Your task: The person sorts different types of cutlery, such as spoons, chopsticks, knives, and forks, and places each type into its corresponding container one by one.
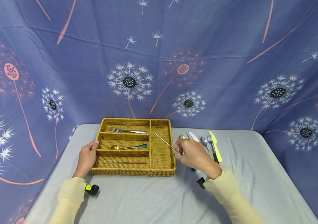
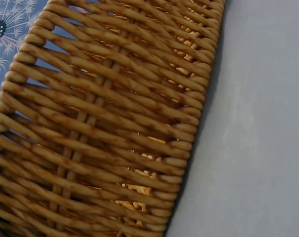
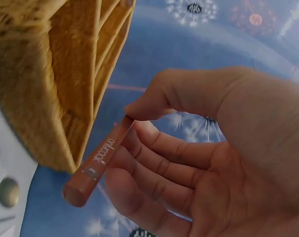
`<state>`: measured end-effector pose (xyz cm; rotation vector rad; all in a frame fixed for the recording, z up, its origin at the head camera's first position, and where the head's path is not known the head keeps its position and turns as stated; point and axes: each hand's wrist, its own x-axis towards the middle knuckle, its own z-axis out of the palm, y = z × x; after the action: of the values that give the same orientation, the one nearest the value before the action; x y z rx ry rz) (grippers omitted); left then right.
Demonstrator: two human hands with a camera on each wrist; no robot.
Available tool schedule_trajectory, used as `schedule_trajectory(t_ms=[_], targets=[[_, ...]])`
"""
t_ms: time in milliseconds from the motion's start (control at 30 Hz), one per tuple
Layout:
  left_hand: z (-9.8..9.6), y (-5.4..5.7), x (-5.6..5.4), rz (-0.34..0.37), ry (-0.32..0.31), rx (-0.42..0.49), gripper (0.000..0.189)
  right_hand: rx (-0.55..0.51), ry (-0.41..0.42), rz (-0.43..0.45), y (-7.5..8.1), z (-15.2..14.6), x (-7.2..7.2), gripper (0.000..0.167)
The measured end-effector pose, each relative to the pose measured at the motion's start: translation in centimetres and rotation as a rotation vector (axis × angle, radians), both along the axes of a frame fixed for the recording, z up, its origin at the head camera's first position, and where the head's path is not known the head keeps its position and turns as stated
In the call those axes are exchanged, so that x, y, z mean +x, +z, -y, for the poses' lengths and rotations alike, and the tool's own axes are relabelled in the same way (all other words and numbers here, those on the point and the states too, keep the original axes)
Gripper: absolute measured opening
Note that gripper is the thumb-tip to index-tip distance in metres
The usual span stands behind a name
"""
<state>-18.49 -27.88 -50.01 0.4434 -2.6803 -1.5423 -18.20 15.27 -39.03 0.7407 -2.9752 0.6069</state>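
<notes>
- I have the chopstick point(image 1: 165, 142) pinched in the right hand's point(image 1: 196, 155) fingers; its tip appears over the tray's point(image 1: 133, 171) nearer right-hand compartment point(image 1: 161, 160), long axis slanting toward the desk's point(image 1: 136, 199) far-left corner.
- My left hand point(image 1: 87, 158) touches the tray's left rim; its grip I cannot tell.

the tray point(image 1: 133, 171) sits on the table point(image 1: 147, 199), a cloth point(image 1: 159, 34) behind. at its left, 3 cells point(image 1: 137, 139) run back to front: a fork point(image 1: 128, 131) lies in the rear, a spoon point(image 1: 135, 146) in the middle, a chopstick point(image 1: 125, 163) in front. a 4th cell point(image 1: 161, 159) runs down the right; over it slants a 2nd chopstick point(image 1: 164, 141) from the right hand point(image 1: 193, 154). the left hand point(image 1: 87, 157) is at the left wall. right of the tray, left to right, lie a loose spoon point(image 1: 203, 141), a loose fork point(image 1: 210, 139) and a knife point(image 1: 216, 147).
</notes>
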Motion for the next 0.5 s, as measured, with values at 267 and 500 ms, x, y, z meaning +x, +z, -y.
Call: schedule_trajectory(t_ms=[267, 500], targets=[[-0.1, 0.0, 0.1, -0.011, -0.005, 0.0, 0.07, 0.03, 0.136, -0.038, 0.0, 4.1, -0.3, 0.019], [0.0, -0.1, 0.0, -0.017, -0.003, -0.003, 0.072, 0.056, 0.25, -0.039, 0.2, 6.5, -0.7, 0.018]])
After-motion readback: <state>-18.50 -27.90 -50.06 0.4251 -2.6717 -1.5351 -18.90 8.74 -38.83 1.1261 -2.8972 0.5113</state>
